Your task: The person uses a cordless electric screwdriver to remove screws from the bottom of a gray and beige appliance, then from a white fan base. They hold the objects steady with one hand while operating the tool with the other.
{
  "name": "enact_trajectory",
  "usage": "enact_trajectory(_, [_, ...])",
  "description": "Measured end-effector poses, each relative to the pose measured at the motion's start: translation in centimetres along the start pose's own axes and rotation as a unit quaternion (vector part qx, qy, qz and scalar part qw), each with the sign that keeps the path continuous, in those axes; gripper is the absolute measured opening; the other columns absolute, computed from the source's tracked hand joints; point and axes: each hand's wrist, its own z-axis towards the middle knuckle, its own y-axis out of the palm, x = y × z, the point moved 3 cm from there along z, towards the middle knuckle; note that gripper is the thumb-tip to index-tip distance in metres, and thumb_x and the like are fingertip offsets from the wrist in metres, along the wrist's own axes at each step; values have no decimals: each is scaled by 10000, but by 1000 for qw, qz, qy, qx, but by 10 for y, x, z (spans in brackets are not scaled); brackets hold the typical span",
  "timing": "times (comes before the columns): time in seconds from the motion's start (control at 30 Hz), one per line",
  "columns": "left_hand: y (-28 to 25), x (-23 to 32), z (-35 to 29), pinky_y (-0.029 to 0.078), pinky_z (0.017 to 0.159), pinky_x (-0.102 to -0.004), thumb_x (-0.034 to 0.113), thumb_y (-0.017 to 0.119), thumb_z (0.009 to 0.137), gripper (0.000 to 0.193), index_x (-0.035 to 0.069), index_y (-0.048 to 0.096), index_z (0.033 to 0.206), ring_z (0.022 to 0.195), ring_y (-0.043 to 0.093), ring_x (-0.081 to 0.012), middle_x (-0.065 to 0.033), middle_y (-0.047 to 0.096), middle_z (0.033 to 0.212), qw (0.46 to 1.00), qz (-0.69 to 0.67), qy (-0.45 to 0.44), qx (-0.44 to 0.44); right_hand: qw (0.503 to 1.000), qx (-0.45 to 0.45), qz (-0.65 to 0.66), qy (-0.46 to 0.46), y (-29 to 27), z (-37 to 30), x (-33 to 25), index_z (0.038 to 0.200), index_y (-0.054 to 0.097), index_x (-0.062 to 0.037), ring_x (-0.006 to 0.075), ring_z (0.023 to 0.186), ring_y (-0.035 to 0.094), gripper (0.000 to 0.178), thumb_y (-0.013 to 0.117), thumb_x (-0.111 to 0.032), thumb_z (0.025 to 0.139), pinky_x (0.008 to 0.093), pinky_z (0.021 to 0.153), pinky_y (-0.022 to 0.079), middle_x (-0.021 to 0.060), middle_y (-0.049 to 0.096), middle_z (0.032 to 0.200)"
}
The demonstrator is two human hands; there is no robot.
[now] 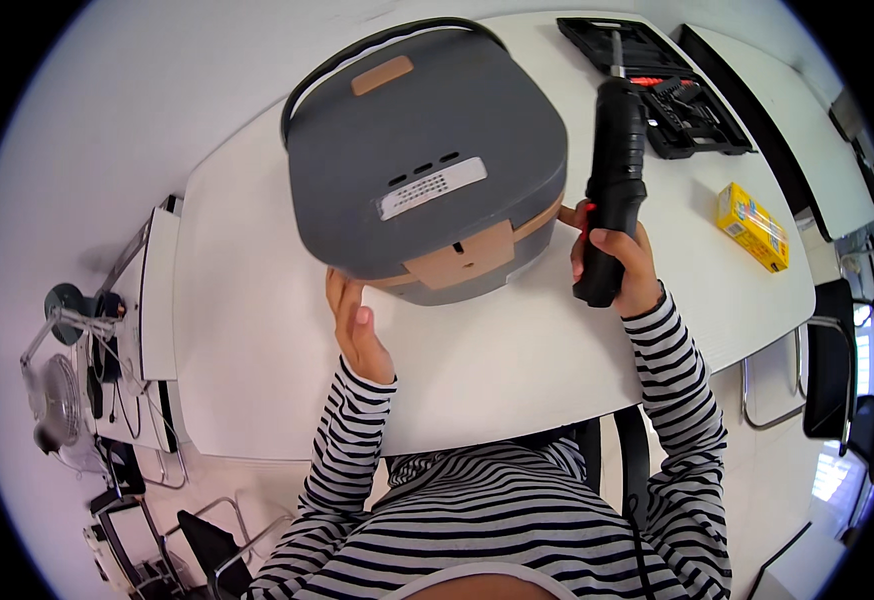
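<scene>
A dark grey rice cooker (427,130) with copper-coloured trim and a black carrying handle (377,42) sits on the white table (257,380). My left hand (357,328) is at its near left lower edge, fingers stretched along its side and thumb apart; some fingertips are hidden behind the edge. In my right hand (632,265) is a black cordless screwdriver (617,180) with a red switch, held by its grip beside the cooker's right side. Its long metal bit (617,52) points away from me. One finger of that hand reaches towards the cooker's side.
An open black tool case (672,95) with bits and a red-handled tool lies at the far right. A yellow box (753,227) lies near the right table edge. Black chairs (827,360) stand beyond it. A desk lamp (65,305) and a fan (55,400) are at the left.
</scene>
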Motion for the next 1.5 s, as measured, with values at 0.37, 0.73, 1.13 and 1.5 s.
enact_trajectory(0.37, [-11,9,0,198,1028,-438,171,497,816,411,-44,477,1165,1271,237,-324,-152,380,1290,999,26,24,12,998,12,27,-58,-2,-1,-4,971,423,13,165,564,525,330,495,-188,719,270,527,439,249,488,1014])
enact_trajectory(0.73, [-4,4,-1,217,1011,-454,122,623,709,525,-17,410,1168,1253,245,-344,-175,340,1287,998,41,47,-15,997,-28,34,-57,-3,-3,-3,1090,368,-1,165,557,513,437,495,-204,725,255,517,435,88,443,921])
enact_trajectory(1.13, [-11,16,6,251,999,-444,85,636,659,616,17,349,1200,1225,295,-338,-191,318,1276,996,35,73,40,996,-1,76,-40,-12,-8,-10,1019,426,-42,202,795,518,367,541,-167,694,300,611,467,97,485,886])
enact_trajectory(1.5, [-14,19,3,251,1004,-446,102,607,690,587,-2,358,1212,1210,320,-346,-192,366,1253,985,122,120,31,765,-301,565,71,1,-83,19,1060,314,9,174,450,541,485,568,-71,654,276,384,470,139,526,770])
